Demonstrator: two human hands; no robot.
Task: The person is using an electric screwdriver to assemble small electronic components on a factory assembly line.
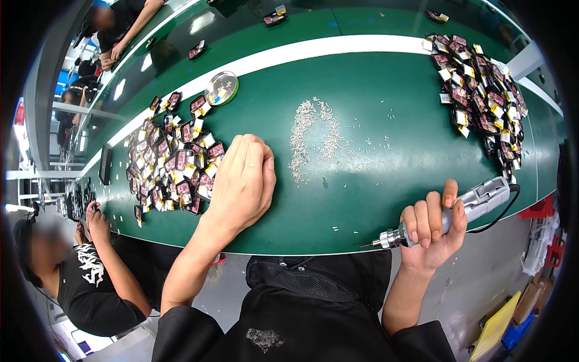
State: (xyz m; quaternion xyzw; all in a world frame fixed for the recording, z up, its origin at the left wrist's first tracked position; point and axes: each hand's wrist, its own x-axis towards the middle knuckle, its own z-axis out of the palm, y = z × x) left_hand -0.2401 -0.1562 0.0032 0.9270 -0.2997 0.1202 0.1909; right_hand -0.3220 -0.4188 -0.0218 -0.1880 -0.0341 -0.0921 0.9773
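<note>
Your right grip is wrapped around a silver powered screwdriver, its bit pointing left near the front edge of the green tabletop; a black cord curves from its back end. Your left grip has its fingers curled inward, back of the hand up; whether it grasps anything cannot be told. Just beside it on the left is a heap of small black cases with white and yellow tabs. Ahead, between both hands, tiny silver screws lie in a loose arch, with strays to the right. A round clear dish sits behind the heap. A second heap of similar cases spreads at far right. To your left, a person in black sits at the tabletop.
</note>
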